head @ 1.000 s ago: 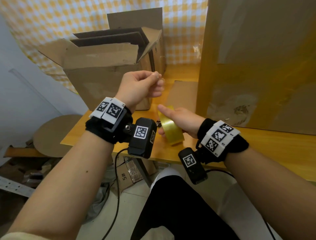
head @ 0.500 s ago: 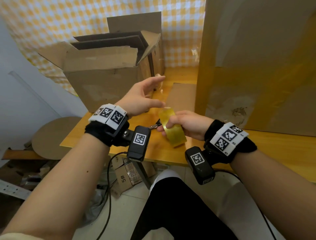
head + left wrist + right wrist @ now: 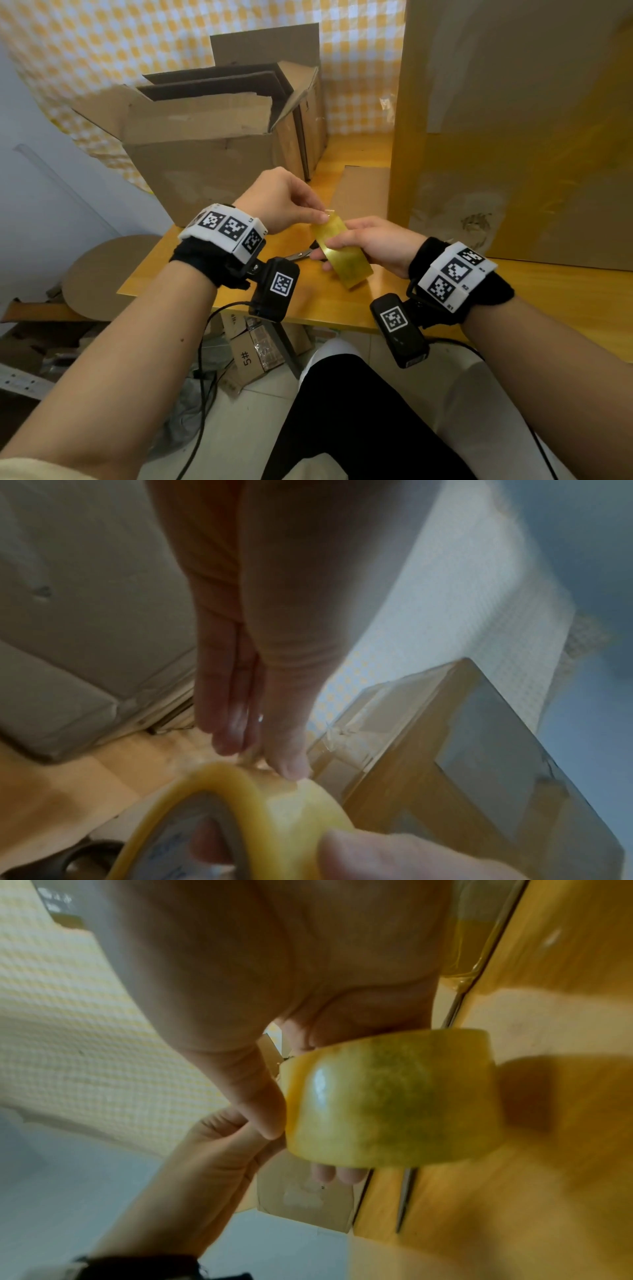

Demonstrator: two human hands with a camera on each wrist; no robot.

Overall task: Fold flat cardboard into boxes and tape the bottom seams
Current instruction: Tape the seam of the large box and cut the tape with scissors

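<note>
Over the wooden table (image 3: 342, 301), the right hand (image 3: 373, 245) grips the tape roll (image 3: 344, 253); the left hand (image 3: 281, 200) pinches its loose end; scissors (image 3: 301, 255) lie mostly hidden behind; a tall box (image 3: 513, 120) stands right, an open box (image 3: 205, 150) left.

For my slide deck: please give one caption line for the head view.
Right hand holds the tape roll; left hand pinches its loose end.
</note>
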